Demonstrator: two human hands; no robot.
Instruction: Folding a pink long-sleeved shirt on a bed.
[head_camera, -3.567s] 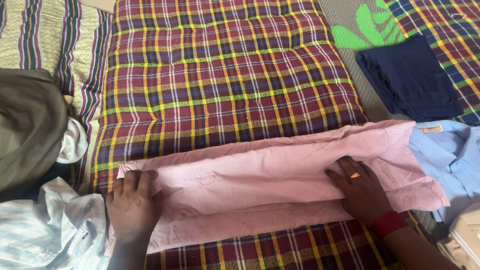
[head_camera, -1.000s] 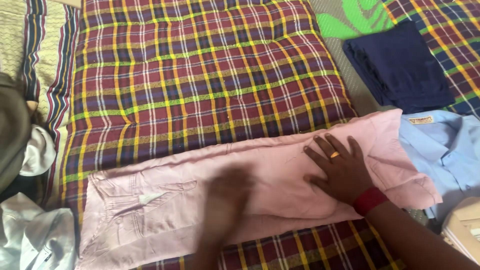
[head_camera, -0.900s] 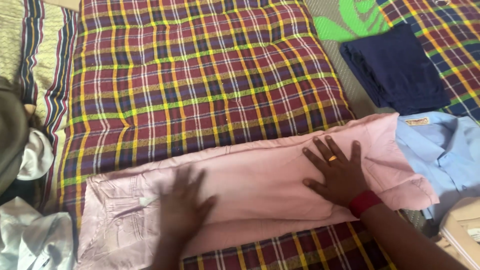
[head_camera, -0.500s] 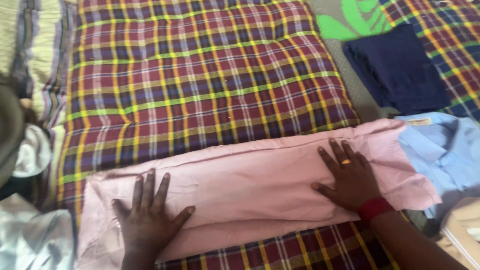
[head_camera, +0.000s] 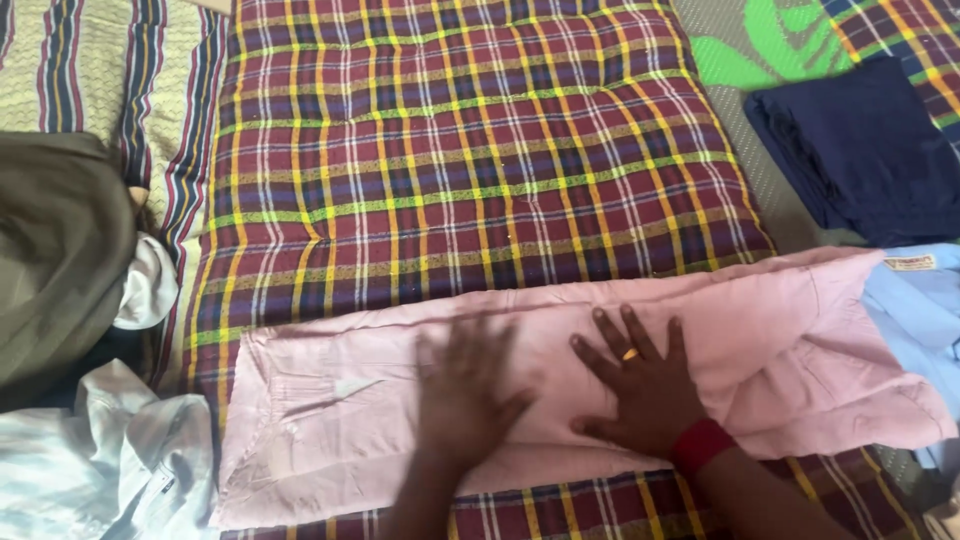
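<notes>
Right now both hands lie flat, fingers spread, on the pink garment (head_camera: 560, 400), grasping nothing. The left hand (head_camera: 465, 390) is blurred and presses near the middle of the cloth; the right hand (head_camera: 640, 390), with a ring and a red wristband (head_camera: 700, 445), rests just beside it. The garment stretches in a long folded strip across the near edge of the plaid mattress (head_camera: 450, 150). A light blue shirt (head_camera: 925, 300) touches its right end, with dark navy folded clothes (head_camera: 865, 150) beyond. To the left sit an olive cloth (head_camera: 50, 260) and a pale striped shirt (head_camera: 90, 470).
</notes>
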